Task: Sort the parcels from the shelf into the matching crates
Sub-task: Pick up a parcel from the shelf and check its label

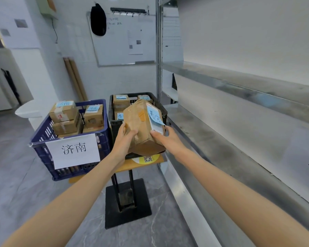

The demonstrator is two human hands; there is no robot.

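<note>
While the left hand (125, 138) and right hand (165, 139) each grip a near corner of the tilted parcel (141, 125), held above the black crate's (112, 122) near rim, it could slip and catch that rim, and its loose blue note (154, 115) might peel. The room left inside looks to be near-right. The shelf (221, 132) edge crowds the right.

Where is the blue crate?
The blue crate sits left in the head view, beside the black crate, a white sign on its front.
</note>
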